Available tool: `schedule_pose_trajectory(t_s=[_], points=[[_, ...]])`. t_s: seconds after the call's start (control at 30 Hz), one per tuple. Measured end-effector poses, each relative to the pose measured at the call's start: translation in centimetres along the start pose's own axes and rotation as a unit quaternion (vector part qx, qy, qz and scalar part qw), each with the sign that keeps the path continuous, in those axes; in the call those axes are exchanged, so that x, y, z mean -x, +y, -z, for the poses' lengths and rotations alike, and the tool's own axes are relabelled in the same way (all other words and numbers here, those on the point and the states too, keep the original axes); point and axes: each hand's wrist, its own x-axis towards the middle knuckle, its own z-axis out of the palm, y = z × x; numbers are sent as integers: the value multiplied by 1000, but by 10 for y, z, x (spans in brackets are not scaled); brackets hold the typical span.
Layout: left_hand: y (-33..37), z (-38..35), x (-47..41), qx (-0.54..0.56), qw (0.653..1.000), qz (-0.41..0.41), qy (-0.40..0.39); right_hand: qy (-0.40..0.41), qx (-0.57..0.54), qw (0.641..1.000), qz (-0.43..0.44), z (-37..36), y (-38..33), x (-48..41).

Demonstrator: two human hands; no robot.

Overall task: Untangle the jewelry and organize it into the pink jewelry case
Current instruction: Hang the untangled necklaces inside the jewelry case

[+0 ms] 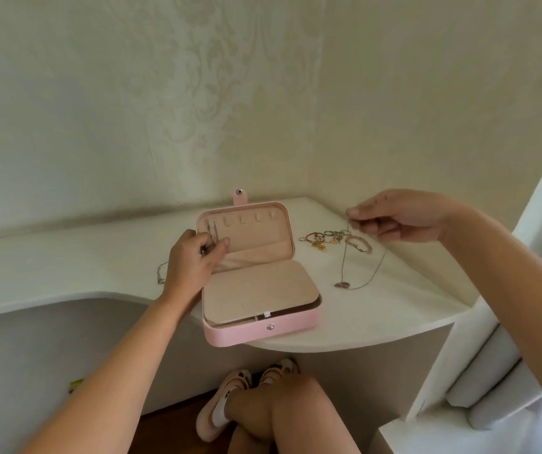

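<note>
The pink jewelry case (282, 327) lies open on the white table (66, 257), its near edge jutting over the table's curved front. Its lid (264, 239) stands upright on the far side, with a row of small hooks along the top, and a beige flap (256, 290) covers the base. The left hand (194, 257) is at the lid's left side, fingers curled around the lower end of a silver chain (214, 229) that hangs from the leftmost hook. The right hand (400, 217) is raised to the right of the case, and thumb and fingertips pinch a thin necklace (345, 257), which hangs down to its pendant (342, 284) resting on the table. Just beyond, a tangled heap of rings and gold pieces (325, 239) lies beside a pink bead bracelet (359, 244). Another chain (161, 273) lies on the table left of the left hand.
</note>
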Motion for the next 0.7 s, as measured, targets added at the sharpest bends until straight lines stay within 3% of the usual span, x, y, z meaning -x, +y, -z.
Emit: schedule_pose_trajectory(t_s=[0.37, 0.7], points=[[-3, -1, 4, 37, 999, 2, 2, -12, 132, 985, 112, 3, -135, -38], [-10, -5, 2, 31, 997, -68, 21, -19, 240, 962, 132, -35, -180, -99]])
